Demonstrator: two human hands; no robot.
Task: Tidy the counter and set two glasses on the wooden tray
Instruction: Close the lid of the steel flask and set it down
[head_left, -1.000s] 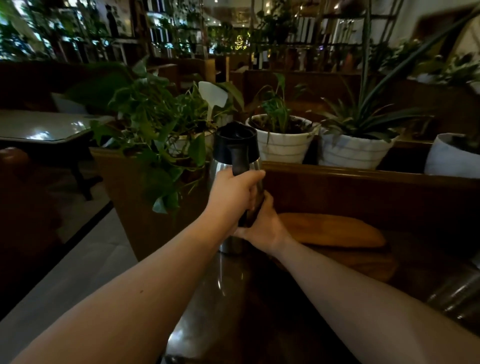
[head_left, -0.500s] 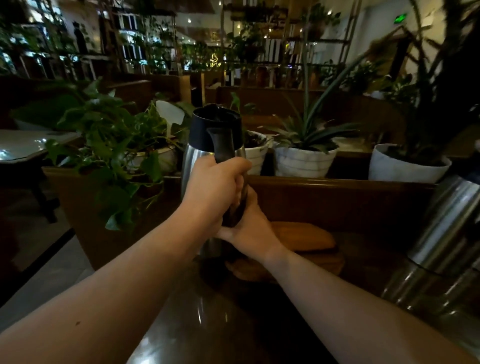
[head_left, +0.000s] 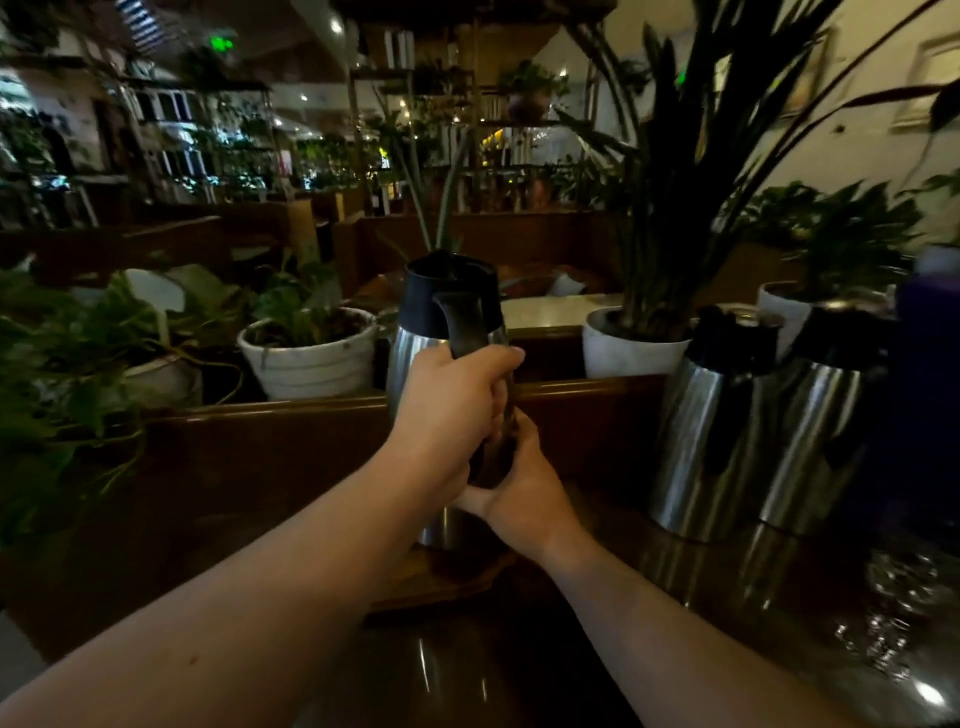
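Note:
A steel thermos jug with a black lid and black handle stands upright in the middle of the view, over the dark wooden counter. My left hand is wrapped around its handle. My right hand grips the jug's lower body from the right. Part of a wooden tray shows just below the jug's base; whether the jug rests on it I cannot tell. Faint clear glassware glints at the right edge of the counter.
Two more steel jugs stand on the right of the counter. A wooden ledge runs behind, with white plant pots and leafy plants on it.
The jug, held by both hands, has moved to the right along the counter, toward the two other steel jugs, which have come into view. The grips are unchanged.

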